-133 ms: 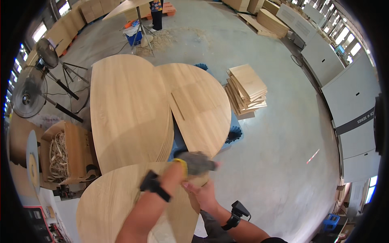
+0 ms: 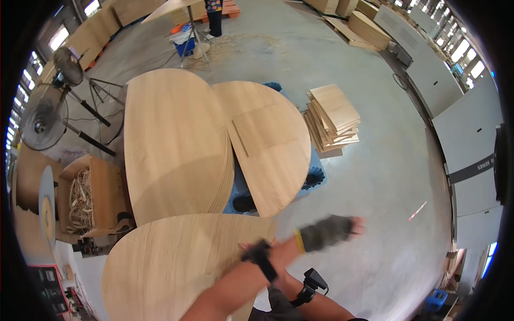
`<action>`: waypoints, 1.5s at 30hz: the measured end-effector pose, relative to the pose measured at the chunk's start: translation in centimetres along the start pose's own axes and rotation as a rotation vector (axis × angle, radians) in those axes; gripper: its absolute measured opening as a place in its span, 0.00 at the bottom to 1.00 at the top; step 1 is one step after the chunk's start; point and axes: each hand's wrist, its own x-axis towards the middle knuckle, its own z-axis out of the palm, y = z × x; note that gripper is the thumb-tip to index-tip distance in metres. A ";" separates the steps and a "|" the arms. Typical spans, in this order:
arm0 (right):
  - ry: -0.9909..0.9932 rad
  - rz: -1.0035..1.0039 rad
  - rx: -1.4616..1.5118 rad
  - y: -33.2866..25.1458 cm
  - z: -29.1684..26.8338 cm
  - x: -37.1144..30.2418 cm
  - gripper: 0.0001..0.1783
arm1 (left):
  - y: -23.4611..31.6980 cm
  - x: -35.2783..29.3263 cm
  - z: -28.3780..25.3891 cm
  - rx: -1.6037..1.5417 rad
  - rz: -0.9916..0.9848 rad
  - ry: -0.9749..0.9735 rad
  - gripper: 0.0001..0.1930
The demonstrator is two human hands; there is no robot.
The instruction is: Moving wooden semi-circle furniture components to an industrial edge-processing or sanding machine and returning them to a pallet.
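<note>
A rounded light-wood panel [image 2: 160, 257] lies in front of me. My left arm reaches across my right, and my left hand [image 2: 327, 233], in a grey glove with a yellow cuff and bare fingertips, is past the panel's right corner, over the floor. Motion smears its fingers, so what they hold, if anything, cannot be made out. My right hand [image 2: 274, 241] is at the panel's right corner, gripping its edge; my left forearm and wrist strap hide most of it. Beyond are a stack of rounded panels [image 2: 176, 144] and another rounded panel [image 2: 273, 139] bearing a rectangular piece.
A stack of small boards [image 2: 334, 109] stands on the floor at right. Blue pallet parts [image 2: 243, 195] show under the panels. At left are fans [image 2: 43, 123] and a carton of strips [image 2: 99, 198]. Grey machine cabinets [image 2: 466, 134] line the right. A person [image 2: 214, 18] stands far off.
My left hand has swung right, from above the panel's corner out over the floor. My right hand stays at the corner. The view has shifted slightly.
</note>
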 end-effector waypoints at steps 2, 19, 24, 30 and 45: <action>0.373 0.126 -0.342 -1.6 1.2 0.3 0.25 | 9.4 1.8 4.9 0.437 -0.112 0.058 0.27; -0.618 -0.951 -1.662 4.1 21.1 5.8 0.28 | 6.8 -71.6 36.9 0.418 -1.640 2.545 0.20; -0.941 -1.077 -1.549 14.2 36.3 3.4 0.23 | 1.6 -75.0 57.9 0.482 -2.208 2.864 0.18; -0.811 -0.898 -1.627 18.8 39.3 4.5 0.17 | 5.8 -79.2 55.3 0.193 -2.029 3.046 0.17; -0.341 -0.984 -1.652 10.1 24.2 8.3 0.21 | 6.8 -94.0 48.6 0.535 -1.649 2.813 0.14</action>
